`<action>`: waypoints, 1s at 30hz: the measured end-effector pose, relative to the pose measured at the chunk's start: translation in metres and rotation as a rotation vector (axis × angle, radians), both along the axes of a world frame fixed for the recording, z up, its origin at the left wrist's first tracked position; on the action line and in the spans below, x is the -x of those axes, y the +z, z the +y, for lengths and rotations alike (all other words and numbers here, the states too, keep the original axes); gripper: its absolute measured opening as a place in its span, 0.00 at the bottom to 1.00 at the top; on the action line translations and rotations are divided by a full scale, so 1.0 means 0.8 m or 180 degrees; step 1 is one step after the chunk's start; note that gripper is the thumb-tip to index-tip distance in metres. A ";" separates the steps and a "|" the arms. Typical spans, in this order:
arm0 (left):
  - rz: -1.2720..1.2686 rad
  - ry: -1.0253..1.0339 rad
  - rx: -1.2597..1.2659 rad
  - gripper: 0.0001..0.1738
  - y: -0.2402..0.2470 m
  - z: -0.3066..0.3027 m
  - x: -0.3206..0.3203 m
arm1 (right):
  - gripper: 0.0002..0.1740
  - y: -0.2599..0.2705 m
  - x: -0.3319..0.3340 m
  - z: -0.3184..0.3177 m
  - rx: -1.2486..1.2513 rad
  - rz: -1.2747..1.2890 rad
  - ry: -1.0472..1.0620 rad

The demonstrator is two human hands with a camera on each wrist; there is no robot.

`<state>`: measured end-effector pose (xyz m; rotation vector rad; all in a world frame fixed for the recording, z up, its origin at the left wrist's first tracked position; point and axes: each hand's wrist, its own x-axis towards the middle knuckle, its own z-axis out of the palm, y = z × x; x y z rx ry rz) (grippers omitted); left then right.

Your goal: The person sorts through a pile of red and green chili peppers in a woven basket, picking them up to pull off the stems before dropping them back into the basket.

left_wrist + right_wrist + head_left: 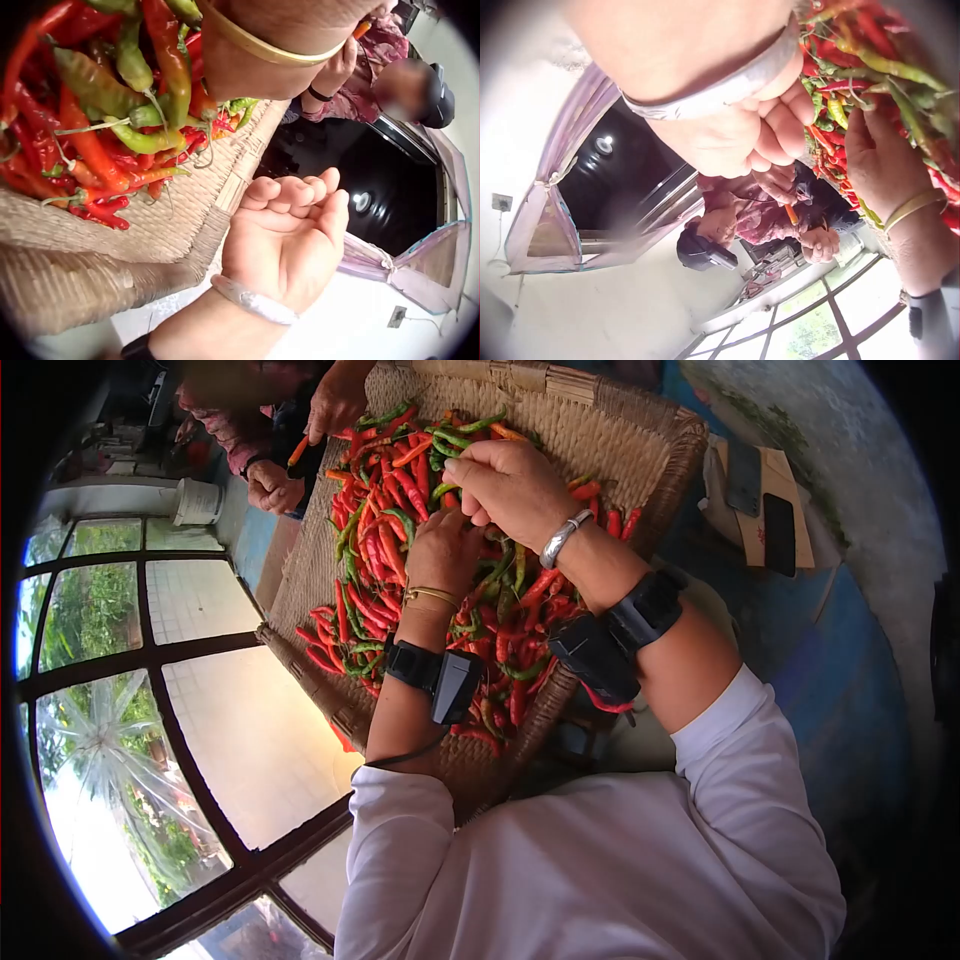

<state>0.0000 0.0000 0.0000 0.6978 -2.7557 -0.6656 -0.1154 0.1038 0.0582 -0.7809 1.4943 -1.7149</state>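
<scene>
Red and green chili peppers are heaped on a woven tray. My left hand, with a yellow bangle, reaches down into the heap. In the right wrist view, the left thumb and fingertips pinch at the stem end of a chili pepper. My right hand, wearing a silver bangle, is raised over the peppers just beyond the left one. Its palm shows in the left wrist view, fingers loosely bent, with nothing visible in them.
Across the tray another person in a patterned top holds an orange chili pepper. A paned window runs along the left. At right, two dark phones lie on a board. A white bucket stands at the far left.
</scene>
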 end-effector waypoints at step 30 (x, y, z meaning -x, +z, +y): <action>0.2659 0.0929 -0.4905 0.12 0.057 0.006 -0.087 | 0.12 -0.015 -0.028 -0.005 -0.0164 0.2019 0.1297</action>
